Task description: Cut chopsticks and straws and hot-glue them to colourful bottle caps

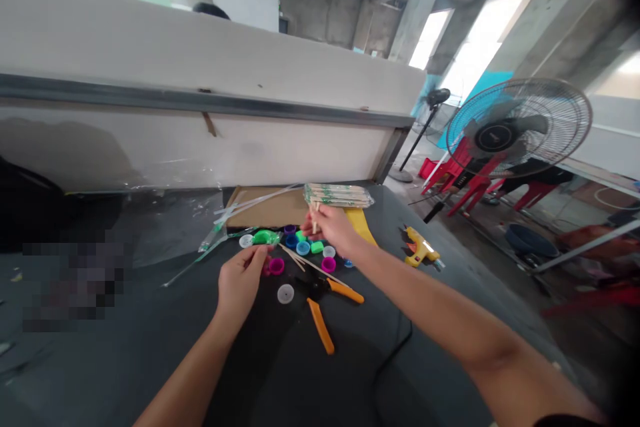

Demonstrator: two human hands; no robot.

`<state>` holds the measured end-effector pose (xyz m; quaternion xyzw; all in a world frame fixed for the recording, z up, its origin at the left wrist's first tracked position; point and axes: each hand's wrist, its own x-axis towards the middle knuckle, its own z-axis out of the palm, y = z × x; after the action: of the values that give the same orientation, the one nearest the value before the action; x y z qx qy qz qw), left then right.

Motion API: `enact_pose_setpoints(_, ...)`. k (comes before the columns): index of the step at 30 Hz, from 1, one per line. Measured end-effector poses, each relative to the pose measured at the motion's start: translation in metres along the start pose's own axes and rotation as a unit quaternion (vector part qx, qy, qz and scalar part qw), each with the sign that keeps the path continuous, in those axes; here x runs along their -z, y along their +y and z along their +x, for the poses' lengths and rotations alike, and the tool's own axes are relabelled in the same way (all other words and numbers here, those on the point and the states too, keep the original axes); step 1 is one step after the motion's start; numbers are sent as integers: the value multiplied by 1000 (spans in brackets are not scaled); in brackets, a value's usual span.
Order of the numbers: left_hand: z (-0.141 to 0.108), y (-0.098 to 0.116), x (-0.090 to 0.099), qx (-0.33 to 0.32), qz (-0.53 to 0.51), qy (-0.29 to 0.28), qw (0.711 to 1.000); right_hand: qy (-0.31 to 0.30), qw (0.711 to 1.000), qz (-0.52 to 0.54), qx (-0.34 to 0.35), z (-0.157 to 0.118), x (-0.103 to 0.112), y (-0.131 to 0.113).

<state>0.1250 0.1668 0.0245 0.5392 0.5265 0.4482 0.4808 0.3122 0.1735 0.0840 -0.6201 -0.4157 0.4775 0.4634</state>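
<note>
Right hand (334, 230): fingers (321, 213) pinching wooden stick (315, 219), near paper-wrapped chopsticks (337, 195). Left hand (241, 282): fingers (261, 255) curled, grip unclear, beside magenta bottle cap (276, 266).

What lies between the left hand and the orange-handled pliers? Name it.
A white bottle cap lies between the left hand and the pliers, in the head view.

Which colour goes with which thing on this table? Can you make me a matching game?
Things:
1. hot glue gun
2. pliers handles
3. bottle cap by the left hand
4. cardboard sheet

Colours:
A. pink
B. orange
C. brown
D. yellow

Right pairs: 1-D, 2-B, 3-A, 4-C
</note>
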Motion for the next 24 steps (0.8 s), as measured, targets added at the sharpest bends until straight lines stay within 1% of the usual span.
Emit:
enact_pose_setpoints(1, 2, -5, 4, -27, 66, 26, 997, -3, 998, -55, -22, 7, 9, -3)
enact_pose_setpoints(2, 4, -9, 8, -53, 119, 45, 990, -5, 997, -74, -32, 12, 16, -5)
enact_pose_setpoints(4, 8, -17, 10, -100, 170, 72, 978, -28, 993, -102, -43, 17, 23, -3)
enact_pose_setpoints(6, 11, -24, 7, -140, 164, 90, 972, -72, 989, -114, -52, 17, 19, 2)
enact_pose_setpoints(9, 16, -33, 1, -202, 150, 89, 964, -146, 981, -111, -59, 16, 7, 11)
enact_pose_setpoints(10, 17, -35, 0, -222, 157, 86, 958, -158, 980, -114, -52, 19, 5, 12)
enact_pose_setpoints(11, 18, -36, 0, -238, 167, 86, 953, -153, 978, -138, -34, 25, 5, 12)
enact_pose_setpoints(13, 19, -38, 1, -257, 188, 93, 943, -99, 968, -231, 20, 43, 15, 8)
enact_pose_setpoints(14, 19, -38, 1, -265, 198, 98, 939, -42, 945, -319, 53, 55, 25, 4)
enact_pose_setpoints(15, 20, -38, 2, -272, 208, 101, 934, 3, 933, -353, 65, 69, 38, 0)
enact_pose_setpoints(16, 20, -38, 2, -279, 217, 102, 930, 33, 924, -375, 72, 82, 52, -5)
enact_pose_setpoints(18, 20, -37, 2, -291, 228, 102, 923, 96, 895, -428, 83, 108, 82, -13)
enact_pose_setpoints(20, 21, -36, 2, -294, 229, 103, 922, 141, 863, -478, 83, 127, 107, -16)
enact_pose_setpoints(21, 21, -37, 2, -292, 225, 103, 924, 156, 849, -498, 79, 135, 116, -15)
enact_pose_setpoints(22, 22, -37, 1, -289, 220, 103, 926, 167, 837, -515, 74, 142, 122, -13)
enact_pose_setpoints(24, 23, -37, 2, -280, 209, 101, 931, 180, 819, -540, 70, 153, 127, -9)
